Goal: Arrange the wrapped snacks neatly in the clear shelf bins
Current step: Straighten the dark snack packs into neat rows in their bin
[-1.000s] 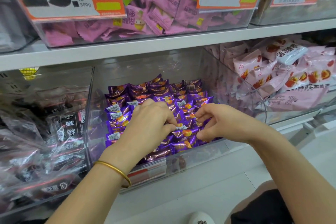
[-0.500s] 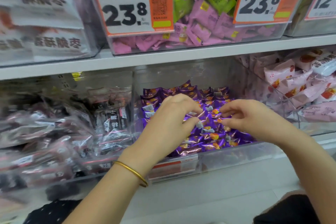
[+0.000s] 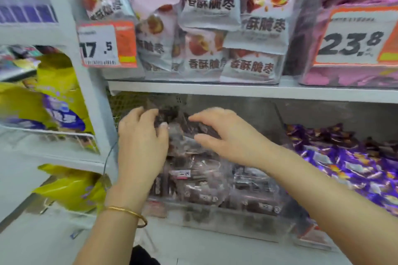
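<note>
Both hands are in the middle bin (image 3: 215,219) on the lower shelf, left hand (image 3: 140,144) and right hand (image 3: 228,137) side by side, holding the top of the wrapped packs (image 3: 200,180) piled inside. Right of it lie the small candies (image 3: 344,163). Above the shelf board (image 3: 237,90), stacked bags (image 3: 215,28) stand between two price tags (image 3: 105,45), and further left a separate rack holds big bags (image 3: 53,101).

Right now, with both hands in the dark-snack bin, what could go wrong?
1. The dark packets are heaped near the clear bin's front lip; a push from the left hand or right hand could tip some out.
2. The right forearm crosses in front of the purple candies and might disturb their rows.
</note>
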The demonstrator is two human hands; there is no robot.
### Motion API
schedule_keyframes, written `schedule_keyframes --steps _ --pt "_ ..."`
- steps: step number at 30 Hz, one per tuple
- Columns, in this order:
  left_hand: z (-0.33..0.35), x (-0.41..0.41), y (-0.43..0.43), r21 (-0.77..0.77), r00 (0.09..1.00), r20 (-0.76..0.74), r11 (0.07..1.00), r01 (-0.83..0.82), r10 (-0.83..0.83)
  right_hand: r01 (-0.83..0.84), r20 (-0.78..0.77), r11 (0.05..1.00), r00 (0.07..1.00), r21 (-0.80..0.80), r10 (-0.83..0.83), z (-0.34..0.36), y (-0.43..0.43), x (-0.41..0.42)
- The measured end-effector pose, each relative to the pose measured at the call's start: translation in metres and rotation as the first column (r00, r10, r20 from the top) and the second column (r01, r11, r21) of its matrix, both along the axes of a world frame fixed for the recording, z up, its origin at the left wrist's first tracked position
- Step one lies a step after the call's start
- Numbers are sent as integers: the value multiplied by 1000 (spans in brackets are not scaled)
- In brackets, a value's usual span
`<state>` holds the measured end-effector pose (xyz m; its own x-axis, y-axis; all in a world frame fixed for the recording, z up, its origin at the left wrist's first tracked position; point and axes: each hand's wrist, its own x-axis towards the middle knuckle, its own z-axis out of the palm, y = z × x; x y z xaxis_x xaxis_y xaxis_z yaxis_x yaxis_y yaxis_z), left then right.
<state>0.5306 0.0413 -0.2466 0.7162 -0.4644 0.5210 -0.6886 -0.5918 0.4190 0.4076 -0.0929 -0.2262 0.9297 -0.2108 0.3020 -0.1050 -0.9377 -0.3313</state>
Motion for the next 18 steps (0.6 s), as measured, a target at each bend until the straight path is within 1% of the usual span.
schedule_keyframes --steps 3,5,7,9,11,13,15,18 --pt "-4 30 -7 92 987 -156 995 38 -23 -96 -257 995 961 28 100 -11 12 46" --pt "-6 42 -11 166 978 -208 985 47 -11 -82 -359 996 929 43 92 -17 14 57" --pt "-7 48 -13 244 982 -185 970 22 24 -18 -383 996 923 87 50 -15 7 51" --pt "-5 48 -10 259 983 -185 965 37 13 37 -421 986 906 163 36 -10 -5 38" --pt "-5 49 -9 275 984 -168 956 103 -57 85 -422 980 907 178 -2 -6 -17 23" --pt "-8 51 -8 285 979 -151 943 174 -136 155 -406 974 911 164 -76 -4 -26 12" --pt "-9 50 -6 236 954 -173 930 283 -246 218 -395 960 909 178 -133 -5 -32 6" --pt "-13 40 -6 221 920 -163 895 387 -357 290 -314 928 926 235 -210 -5 -33 6"
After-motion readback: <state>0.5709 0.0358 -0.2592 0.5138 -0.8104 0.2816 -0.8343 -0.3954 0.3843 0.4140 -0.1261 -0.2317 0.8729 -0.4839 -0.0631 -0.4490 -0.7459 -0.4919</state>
